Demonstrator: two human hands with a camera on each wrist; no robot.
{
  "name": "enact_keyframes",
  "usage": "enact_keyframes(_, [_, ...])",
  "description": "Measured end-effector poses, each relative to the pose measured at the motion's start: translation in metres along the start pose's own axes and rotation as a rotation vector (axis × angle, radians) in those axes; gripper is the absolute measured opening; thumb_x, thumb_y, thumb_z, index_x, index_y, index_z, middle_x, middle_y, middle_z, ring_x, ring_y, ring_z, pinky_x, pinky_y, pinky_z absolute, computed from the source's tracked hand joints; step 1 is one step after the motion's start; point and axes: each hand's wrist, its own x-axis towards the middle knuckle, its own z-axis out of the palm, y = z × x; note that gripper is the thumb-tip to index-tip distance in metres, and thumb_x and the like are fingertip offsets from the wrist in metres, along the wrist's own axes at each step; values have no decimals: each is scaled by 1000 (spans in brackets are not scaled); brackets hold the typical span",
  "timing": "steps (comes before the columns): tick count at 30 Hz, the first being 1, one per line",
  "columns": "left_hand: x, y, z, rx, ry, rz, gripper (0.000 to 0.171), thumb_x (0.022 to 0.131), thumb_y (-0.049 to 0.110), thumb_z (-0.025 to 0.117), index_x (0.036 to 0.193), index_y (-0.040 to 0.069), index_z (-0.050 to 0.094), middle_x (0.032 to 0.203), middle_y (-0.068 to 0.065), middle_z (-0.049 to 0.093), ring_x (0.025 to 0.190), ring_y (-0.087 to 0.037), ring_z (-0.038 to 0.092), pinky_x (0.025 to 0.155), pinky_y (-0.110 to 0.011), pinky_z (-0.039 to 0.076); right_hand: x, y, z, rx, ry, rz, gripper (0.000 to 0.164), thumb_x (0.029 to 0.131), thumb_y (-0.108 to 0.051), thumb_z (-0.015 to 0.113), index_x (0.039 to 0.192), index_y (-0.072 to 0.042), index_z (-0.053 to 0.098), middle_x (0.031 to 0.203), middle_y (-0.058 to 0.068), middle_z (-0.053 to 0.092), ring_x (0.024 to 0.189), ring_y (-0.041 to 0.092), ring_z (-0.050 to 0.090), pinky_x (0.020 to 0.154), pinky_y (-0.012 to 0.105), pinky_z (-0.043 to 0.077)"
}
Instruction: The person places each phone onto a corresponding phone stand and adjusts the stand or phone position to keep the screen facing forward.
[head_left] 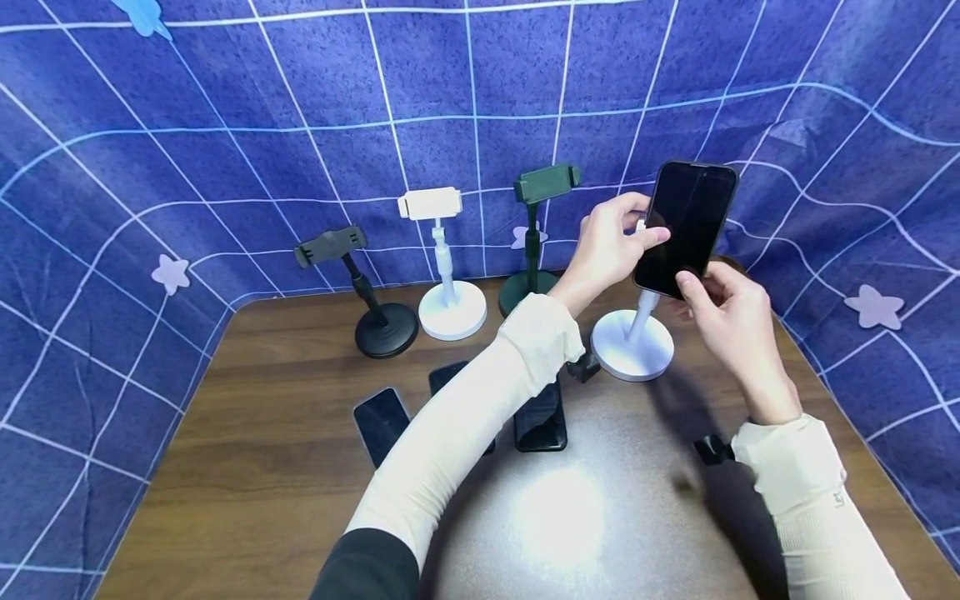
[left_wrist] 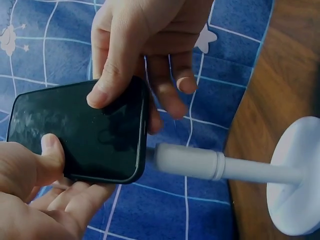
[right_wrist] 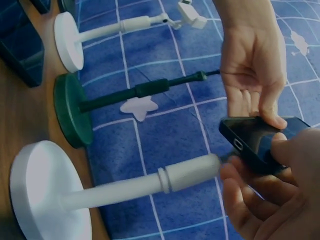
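A black phone [head_left: 693,212], its dark screen facing me, stands tilted at the top of a white phone stand [head_left: 633,346] on the right. My left hand [head_left: 609,243] grips the phone's left edge, thumb on the screen and fingers behind. Lower down, my right hand [head_left: 733,312] pinches the bottom right corner between thumb and fingers. In the left wrist view the phone [left_wrist: 80,132] lies between both hands, with the stand's pole [left_wrist: 190,161] meeting its lower end. The stand's clamp is mostly hidden behind the phone; I cannot tell how firmly it grips.
To the left, a black stand [head_left: 384,329], another white stand [head_left: 452,310] and a green stand [head_left: 522,287] line the table's back edge. A phone [head_left: 381,423] and another phone [head_left: 542,421] lie flat, with a third phone [head_left: 446,375] partly under my left sleeve. Blue cloth [head_left: 517,75] hangs behind.
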Motion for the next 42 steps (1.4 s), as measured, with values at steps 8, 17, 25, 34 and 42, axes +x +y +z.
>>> enact_keyframes(8, [-2,0,2,-42,7,-8,30,84,28,77,110,19,66,107,8,72,98,6,61,93,-19,44,5,2,-9,88,169,8,20,96,-7,57,110,6,64,83,-7,65,64,6,61,58,12,51])
enact_keyframes(17, [-3,1,0,-61,0,-27,31,85,28,76,113,20,65,109,6,73,106,3,58,97,-20,42,26,4,-3,312,210,-88,41,80,19,64,118,6,63,107,0,65,86,9,64,73,13,49])
enact_keyframes(25, [-2,-1,1,-88,3,-45,34,83,29,78,115,21,65,104,7,72,97,3,62,86,-20,49,27,-16,-3,142,244,-214,31,79,17,67,107,5,70,98,1,64,85,11,59,73,12,48])
enact_keyframes(34, [-3,1,-1,-26,6,-8,28,86,28,75,112,20,65,98,5,72,98,-3,60,80,-20,49,29,-8,-12,-181,223,-519,32,80,14,68,111,10,65,106,28,65,101,35,60,98,26,44])
enact_keyframes(42, [-5,4,0,-16,17,7,24,88,26,74,109,20,66,105,7,72,97,2,60,86,-19,47,34,12,-20,-263,167,-617,38,80,11,70,117,7,64,111,27,65,106,42,57,92,54,43])
